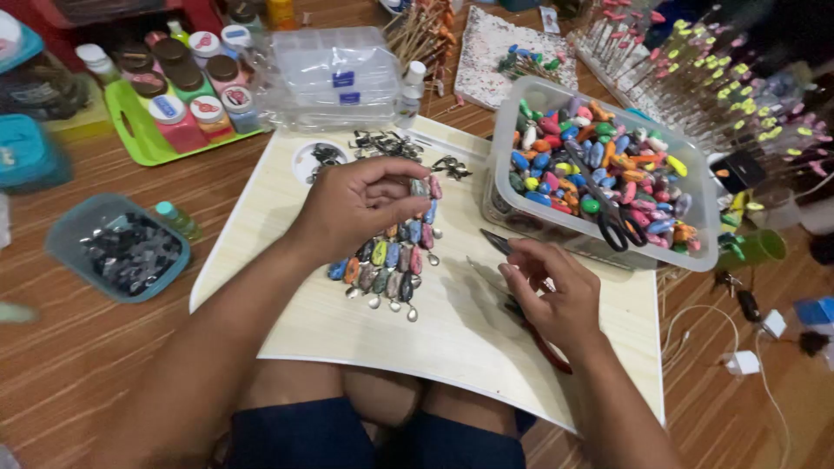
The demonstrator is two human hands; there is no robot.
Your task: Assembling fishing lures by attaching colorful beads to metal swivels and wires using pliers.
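Brown wood-plank floor (78,373), pale board (434,339), warm indoor light

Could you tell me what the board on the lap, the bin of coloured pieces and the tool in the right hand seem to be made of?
The board looks like pale wood-grain laminate or thin plywood, matte with fine streaks. The bin seems clear plastic: its coloured pieces show through the walls. The pliers in the right hand look like grey metal at the tip, with red, probably plastic-coated handles.

Bead tub (695,252) rt of board (373,339)
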